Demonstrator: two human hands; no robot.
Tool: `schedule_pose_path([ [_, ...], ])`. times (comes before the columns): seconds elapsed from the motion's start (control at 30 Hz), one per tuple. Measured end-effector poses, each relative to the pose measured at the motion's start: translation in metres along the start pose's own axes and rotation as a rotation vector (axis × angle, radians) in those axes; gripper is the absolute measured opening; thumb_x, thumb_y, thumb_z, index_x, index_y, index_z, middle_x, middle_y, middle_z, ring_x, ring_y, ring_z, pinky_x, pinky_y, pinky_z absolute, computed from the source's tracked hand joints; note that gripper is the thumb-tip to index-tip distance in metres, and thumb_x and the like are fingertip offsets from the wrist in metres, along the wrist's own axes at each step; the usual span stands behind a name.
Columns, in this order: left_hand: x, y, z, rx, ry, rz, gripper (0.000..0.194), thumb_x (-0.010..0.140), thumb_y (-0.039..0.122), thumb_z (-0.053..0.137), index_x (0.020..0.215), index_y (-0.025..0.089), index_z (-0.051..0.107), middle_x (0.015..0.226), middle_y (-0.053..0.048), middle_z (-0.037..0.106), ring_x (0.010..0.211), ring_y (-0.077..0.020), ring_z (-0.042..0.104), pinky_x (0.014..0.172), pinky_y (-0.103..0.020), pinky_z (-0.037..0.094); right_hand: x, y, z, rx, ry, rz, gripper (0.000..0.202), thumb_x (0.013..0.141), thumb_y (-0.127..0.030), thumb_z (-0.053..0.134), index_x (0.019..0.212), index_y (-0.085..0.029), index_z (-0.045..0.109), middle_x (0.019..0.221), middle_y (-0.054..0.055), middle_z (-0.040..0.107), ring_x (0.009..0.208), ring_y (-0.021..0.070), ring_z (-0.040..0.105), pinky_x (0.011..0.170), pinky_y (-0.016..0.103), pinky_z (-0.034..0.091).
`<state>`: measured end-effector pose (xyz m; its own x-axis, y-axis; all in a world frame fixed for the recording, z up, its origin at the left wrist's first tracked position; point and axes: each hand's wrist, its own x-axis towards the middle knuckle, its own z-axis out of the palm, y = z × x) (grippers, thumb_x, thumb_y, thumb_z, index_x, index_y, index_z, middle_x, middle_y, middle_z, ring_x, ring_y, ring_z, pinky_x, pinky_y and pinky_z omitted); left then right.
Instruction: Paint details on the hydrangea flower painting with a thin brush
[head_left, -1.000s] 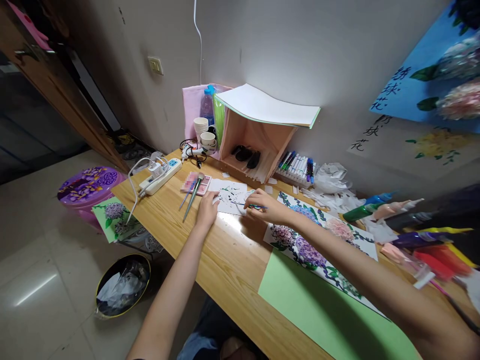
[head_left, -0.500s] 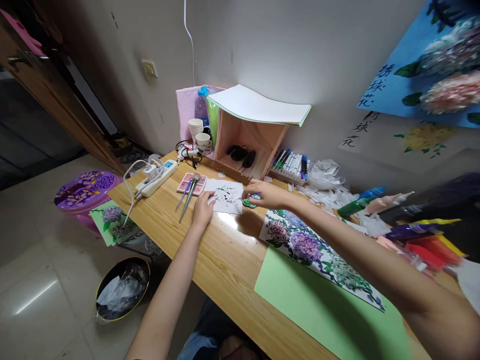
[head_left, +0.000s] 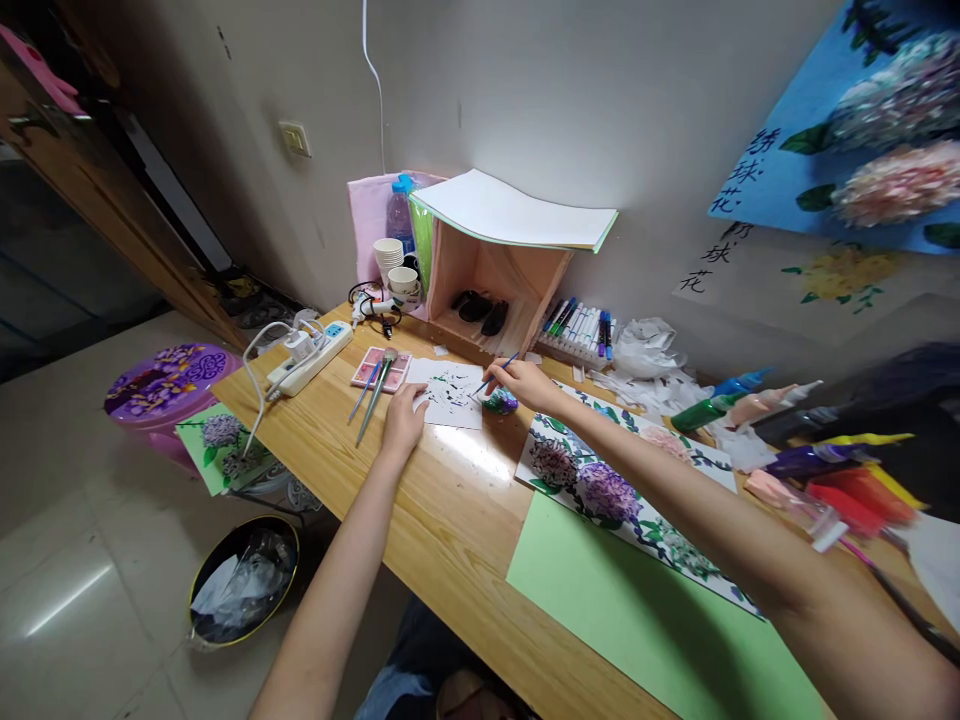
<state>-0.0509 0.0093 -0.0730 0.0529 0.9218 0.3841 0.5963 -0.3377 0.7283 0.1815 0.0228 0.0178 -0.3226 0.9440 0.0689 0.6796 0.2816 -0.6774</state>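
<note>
My right hand (head_left: 523, 383) pinches a thin blue paintbrush (head_left: 501, 372), its tip at the right edge of a small white sheet (head_left: 454, 411). Dark and green strokes mark that sheet. On its left edge rests my left hand (head_left: 405, 422), fingers laid out on the paper and gripping nothing. Beside the sheet, just below my right hand, lies a small patch of green and purple paint (head_left: 501, 402); what it sits on is hard to make out. Under my right forearm is a flower painting (head_left: 611, 490), partly covered by the arm.
Two brushes (head_left: 377, 394) lean on a pink palette (head_left: 360, 378). A power strip (head_left: 319, 358) stands at the left edge. Behind are a pink box (head_left: 517, 275), paper cups (head_left: 388, 256) and markers (head_left: 581, 325). Paint bottles (head_left: 705, 412) line the right; green paper (head_left: 570, 580) lies in front.
My right hand has lifted and turned slightly, bringing the brush from the paint patch to the sheet's right edge. My left hand stays on the paper.
</note>
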Motion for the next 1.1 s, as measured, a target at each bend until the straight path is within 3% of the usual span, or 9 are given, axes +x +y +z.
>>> schedule_pose_path([
  [0.17,0.0,0.0,0.001,0.011,0.002,0.006,0.024,0.076,0.007,0.055,0.097,0.017,0.061,0.1,-0.008,0.063,0.096,-0.0212,0.061,0.091,-0.04,0.049,-0.017,0.004,-0.005,0.055,0.163,-0.04,0.039,0.094,-0.035,0.027,0.086,-0.017,0.061,0.081,0.005,0.071,0.085,0.0171,0.062,0.083,0.029,0.042],
  [0.27,0.0,0.0,0.001,0.016,0.001,0.013,0.024,0.076,0.007,0.054,0.097,0.017,0.061,0.101,-0.009,0.063,0.096,-0.0212,0.061,0.092,-0.04,0.048,-0.024,0.005,-0.005,0.12,0.055,-0.089,0.037,0.093,-0.035,0.031,0.087,-0.017,0.062,0.084,0.005,0.07,0.084,0.017,0.061,0.081,0.029,0.043],
  [0.37,0.001,-0.002,0.001,0.02,-0.002,0.021,0.024,0.076,0.007,0.054,0.097,0.017,0.06,0.101,-0.009,0.063,0.097,-0.0212,0.061,0.092,-0.039,0.048,-0.025,0.002,-0.001,0.022,-0.08,-0.096,0.03,0.091,-0.028,0.035,0.09,-0.018,0.063,0.087,0.005,0.069,0.088,0.018,0.059,0.082,0.03,0.042],
  [0.5,0.001,-0.004,0.001,0.021,-0.008,0.027,0.024,0.076,0.008,0.055,0.098,0.016,0.06,0.102,-0.009,0.063,0.097,-0.0212,0.06,0.091,-0.038,0.048,-0.023,-0.003,0.005,-0.15,-0.075,-0.108,0.02,0.083,-0.017,0.044,0.092,-0.015,0.061,0.084,0.007,0.064,0.089,0.0194,0.054,0.079,0.03,0.041],
  [0.67,0.001,-0.004,0.002,0.029,-0.004,0.022,0.024,0.077,0.008,0.055,0.098,0.017,0.06,0.101,-0.009,0.063,0.097,-0.0215,0.06,0.091,-0.039,0.048,-0.016,-0.011,0.004,-0.205,-0.135,-0.215,0.014,0.076,-0.01,0.048,0.082,-0.016,0.059,0.081,0.006,0.06,0.088,0.019,0.051,0.076,0.028,0.041],
  [0.87,0.001,-0.003,0.001,0.033,-0.003,0.025,0.024,0.076,0.008,0.054,0.097,0.017,0.06,0.101,-0.009,0.063,0.096,-0.0217,0.061,0.091,-0.04,0.048,0.003,-0.021,0.0,-0.261,-0.133,-0.24,0.023,0.091,-0.02,0.038,0.077,-0.017,0.056,0.071,0.006,0.06,0.079,0.019,0.049,0.073,0.029,0.039],
  [1.1,0.001,-0.002,0.001,0.028,0.0,0.021,0.024,0.076,0.008,0.054,0.097,0.018,0.06,0.1,-0.008,0.063,0.096,-0.0215,0.06,0.091,-0.04,0.048,0.017,-0.02,0.012,-0.254,-0.117,-0.236,0.029,0.095,-0.029,0.04,0.077,-0.016,0.059,0.074,0.006,0.064,0.08,0.0173,0.053,0.073,0.026,0.039],
])
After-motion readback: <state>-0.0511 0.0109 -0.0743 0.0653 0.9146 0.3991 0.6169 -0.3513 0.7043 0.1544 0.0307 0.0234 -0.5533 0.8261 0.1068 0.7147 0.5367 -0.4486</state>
